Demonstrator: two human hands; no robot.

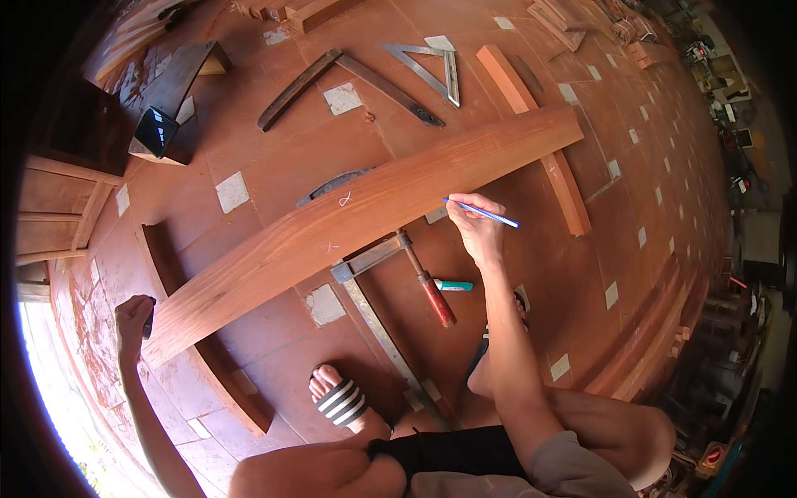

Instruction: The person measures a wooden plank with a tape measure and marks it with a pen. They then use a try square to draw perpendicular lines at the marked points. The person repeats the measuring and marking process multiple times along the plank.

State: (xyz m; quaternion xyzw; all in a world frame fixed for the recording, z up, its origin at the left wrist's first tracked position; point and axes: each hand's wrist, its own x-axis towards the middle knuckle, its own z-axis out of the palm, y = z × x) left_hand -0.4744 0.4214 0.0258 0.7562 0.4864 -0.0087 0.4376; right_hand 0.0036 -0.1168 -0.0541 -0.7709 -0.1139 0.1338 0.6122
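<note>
A long reddish-brown wooden plank (pixel 432 178) lies slantwise before me, with white chalk marks on its top. My right hand (pixel 477 228) is closed around a slim blue-and-white pen (pixel 498 217), its tip at the plank's near edge, right of the middle. At the plank's left end, my left hand (pixel 131 319) is closed on a small dark object (pixel 149 322) whose kind I cannot make out. Between my feet and the plank lies a bar clamp (pixel 374 311) with a red handle (pixel 437 300); a green-and-white marker (pixel 452 285) is beside that handle.
Wooden crosspieces lie under the plank at right (pixel 566 195) and left (pixel 228 386). Beyond are a metal triangle square (pixel 452 79) and a dark angled wooden piece (pixel 332 62). A phone (pixel 155 131) leans at far left. Timber strips (pixel 647 340) lie along the right.
</note>
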